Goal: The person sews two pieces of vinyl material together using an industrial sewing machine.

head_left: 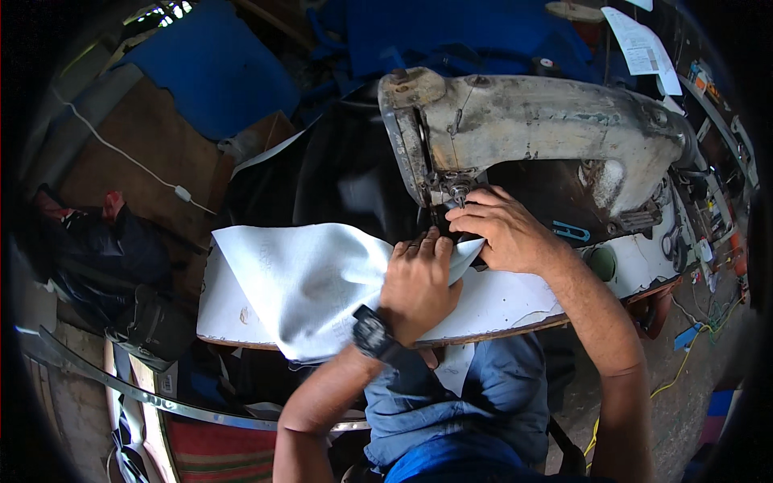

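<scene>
White, illegibly printed cloth [310, 278], left hand [419, 286] unclenched atop; right hand [509, 232], grip unclear

A chunky black wristwatch [372, 332] with a blocky case and broad dark strap circles the left wrist. Just above the watch is the bare left hand [419, 286]; farther above and to its right, the bare right hand [511, 233]. Below and right of the watch are creased, faded grey-blue trousers [515, 374]; lower still, a strip of brighter blue upper clothing [459, 468].
</scene>
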Motion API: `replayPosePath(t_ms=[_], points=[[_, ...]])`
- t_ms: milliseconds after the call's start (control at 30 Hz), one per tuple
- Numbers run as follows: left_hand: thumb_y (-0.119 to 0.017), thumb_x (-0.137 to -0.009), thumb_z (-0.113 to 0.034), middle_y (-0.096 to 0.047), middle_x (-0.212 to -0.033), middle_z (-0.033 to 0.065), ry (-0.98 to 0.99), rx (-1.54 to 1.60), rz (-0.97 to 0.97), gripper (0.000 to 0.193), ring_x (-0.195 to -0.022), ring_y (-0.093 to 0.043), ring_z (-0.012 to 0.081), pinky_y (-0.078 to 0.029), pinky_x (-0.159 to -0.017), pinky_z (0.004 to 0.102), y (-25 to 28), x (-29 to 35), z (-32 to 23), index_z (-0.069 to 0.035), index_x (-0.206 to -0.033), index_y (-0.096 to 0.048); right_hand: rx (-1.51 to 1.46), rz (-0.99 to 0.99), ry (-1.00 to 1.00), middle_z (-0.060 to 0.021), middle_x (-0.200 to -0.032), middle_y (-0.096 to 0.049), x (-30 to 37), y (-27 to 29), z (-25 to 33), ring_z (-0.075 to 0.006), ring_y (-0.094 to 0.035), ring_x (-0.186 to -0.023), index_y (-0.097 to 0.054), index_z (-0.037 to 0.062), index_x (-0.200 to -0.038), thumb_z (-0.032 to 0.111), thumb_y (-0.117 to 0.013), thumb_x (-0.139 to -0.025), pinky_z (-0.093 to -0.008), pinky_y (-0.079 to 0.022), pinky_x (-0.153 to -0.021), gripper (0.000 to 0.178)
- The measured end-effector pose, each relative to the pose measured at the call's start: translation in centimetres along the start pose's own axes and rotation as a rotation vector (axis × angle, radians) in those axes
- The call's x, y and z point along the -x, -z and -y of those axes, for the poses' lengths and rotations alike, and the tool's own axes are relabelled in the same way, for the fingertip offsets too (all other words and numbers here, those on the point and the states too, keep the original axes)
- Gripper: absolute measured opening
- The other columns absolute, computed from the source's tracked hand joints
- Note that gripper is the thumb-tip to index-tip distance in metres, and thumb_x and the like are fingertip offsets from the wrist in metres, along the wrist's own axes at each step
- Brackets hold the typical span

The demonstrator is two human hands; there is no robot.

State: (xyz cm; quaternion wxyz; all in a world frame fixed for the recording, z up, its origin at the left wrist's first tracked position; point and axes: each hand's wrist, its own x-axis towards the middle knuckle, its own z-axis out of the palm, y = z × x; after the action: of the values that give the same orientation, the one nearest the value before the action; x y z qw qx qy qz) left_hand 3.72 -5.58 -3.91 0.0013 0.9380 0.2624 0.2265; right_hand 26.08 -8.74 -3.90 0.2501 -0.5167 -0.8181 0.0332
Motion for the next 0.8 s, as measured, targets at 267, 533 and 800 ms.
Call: replayPosePath(t_ms=[267,533,800], points=[[-0.068,-0.104,-0.039,-0.078,-0.117,0.0218,0.227,-0.378,0.374,0.044,-0.099,-0.077,0.0379,-0.062,-0.087,0.0482,8.4,5.1,16.5,-0.004,-0.13,-0.073,0.04,-0.124,0.071,-0.0136,-0.133,-0.073,0.3,-0.6,1.8,-0.0295,-0.059,-0.136,-0.074,0.0021,-0.125,-0.001,-0.074,-0.077,-0.0466,-0.041,-0.121,0.049],[-0.056,-0.101,-0.071,-0.074,-0.115,0.0292,0.204,-0.318,0.613,0.086,-0.08,-0.078,0.0387,-0.064,-0.071,0.0476,12.5,11.8,-1.5,0.011,-0.12,-0.071,0.071,-0.21,0.065,-0.0186,-0.134,-0.066,4.7,-1.3,7.1,-0.0346,-0.059,-0.132,-0.068,0.0058,-0.137,0.003,-0.078,-0.079,-0.0476,-0.044,-0.118,0.059],[-0.06,-0.105,-0.009,-0.074,-0.111,0.0296,-0.166,0.605,0.036,0.03,-0.101,-0.074,0.0457,-0.06,-0.088,0.0477,8.4,0.7,0.5,0.007,-0.131,-0.064,0.169,-0.16,0.051,-0.0136,-0.122,-0.066,4.1,-1.6,7.0,-0.0336,-0.059,-0.122,-0.073,-0.0009,-0.123,0.004,-0.078,-0.068,-0.0463,-0.045,-0.111,0.055]])
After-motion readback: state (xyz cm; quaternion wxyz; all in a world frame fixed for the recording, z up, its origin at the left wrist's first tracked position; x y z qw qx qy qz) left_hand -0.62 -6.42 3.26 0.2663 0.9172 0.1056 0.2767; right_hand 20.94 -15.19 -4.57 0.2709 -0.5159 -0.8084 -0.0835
